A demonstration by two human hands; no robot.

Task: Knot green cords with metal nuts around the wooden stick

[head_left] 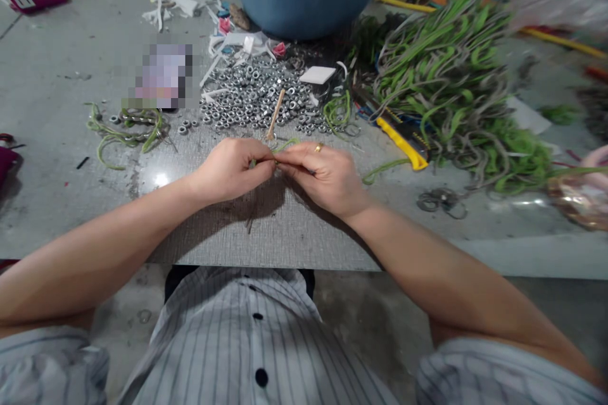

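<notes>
the thin, green, soft-looking cord (289, 142) runs between the left hand (234, 168) and right hand (327, 177), both equally near, fingertips pinched on it, beyond the front edge of the grey, textured table (327, 247); its full axis is hidden.

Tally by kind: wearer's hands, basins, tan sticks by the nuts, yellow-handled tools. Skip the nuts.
Wearer's left hand and right hand: 2
Blue basin: 1
Tan stick: 1
Yellow-handled tool: 1
Total: 5
</notes>
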